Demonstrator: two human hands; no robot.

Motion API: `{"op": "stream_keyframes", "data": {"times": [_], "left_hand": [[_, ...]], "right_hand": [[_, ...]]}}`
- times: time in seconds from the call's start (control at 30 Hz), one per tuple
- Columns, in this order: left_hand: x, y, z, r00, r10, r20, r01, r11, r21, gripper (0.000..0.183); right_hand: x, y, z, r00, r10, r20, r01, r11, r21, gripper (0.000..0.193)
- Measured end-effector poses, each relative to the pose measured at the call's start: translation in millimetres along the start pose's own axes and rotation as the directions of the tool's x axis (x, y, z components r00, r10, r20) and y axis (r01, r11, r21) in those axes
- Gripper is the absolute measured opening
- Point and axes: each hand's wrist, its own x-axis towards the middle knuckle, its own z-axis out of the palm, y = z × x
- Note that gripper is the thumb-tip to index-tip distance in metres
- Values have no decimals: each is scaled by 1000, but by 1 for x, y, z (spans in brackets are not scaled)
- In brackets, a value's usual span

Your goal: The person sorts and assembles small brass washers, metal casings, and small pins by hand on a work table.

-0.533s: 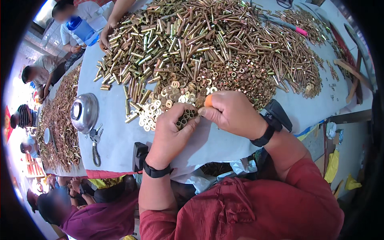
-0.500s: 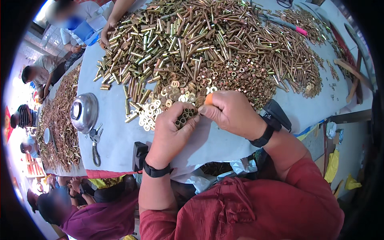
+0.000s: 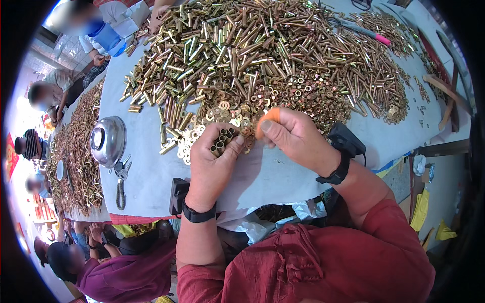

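My left hand [image 3: 206, 164] is closed round a bundle of several brass-coloured metal sleeves [image 3: 222, 142], their open round ends facing up. To its right, a little apart, my right hand [image 3: 303, 144] is closed, thumb against a forefinger wearing an orange finger cover [image 3: 268, 121]. Whatever those fingertips may hold is too small or blurred to make out. Just beyond both hands lie loose flat washers [image 3: 224, 115] and a heap of small nuts [image 3: 316, 96]. Behind them spreads a large pile of metal sleeves [image 3: 202, 55], with thin threaded rods [image 3: 369, 83] to the right.
A shiny metal bowl [image 3: 108, 141], upside down, and keys with a cord [image 3: 121, 174] lie on the left of the grey-white table [image 3: 151, 197]. A pink-tipped tool [image 3: 381, 39] rests on the pile. Another person's hand [image 3: 157, 20] is at the far edge; several people sit leftward.
My right hand has drawn away from the sleeves in my left hand, up and to the right. The other person's hand at the far edge has moved back.
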Motion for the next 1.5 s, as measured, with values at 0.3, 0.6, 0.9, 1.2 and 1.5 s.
{"op": "stream_keyframes", "data": {"times": [0.3,0.6,0.9,1.2,1.5], "left_hand": [[0,1,1,1000,-2,3,2,1000,24,14],[-9,28,-6,843,-12,538,29,999,-23,13],[-1,20,-6,929,-245,278,327,894,-306,22],[2,13,-7,929,-281,240,366,783,-503,20],[2,8,-8,953,-266,143,294,711,-639,18]], "right_hand": [[2,-5,1,992,-50,-117,68,985,161,26],[25,0,-33,855,-451,-257,185,727,-661,24],[48,15,-29,789,-614,-37,103,190,-976,26],[42,11,-31,751,-638,-168,131,394,-910,18],[9,-34,-11,879,-402,-255,253,848,-465,13]]}}
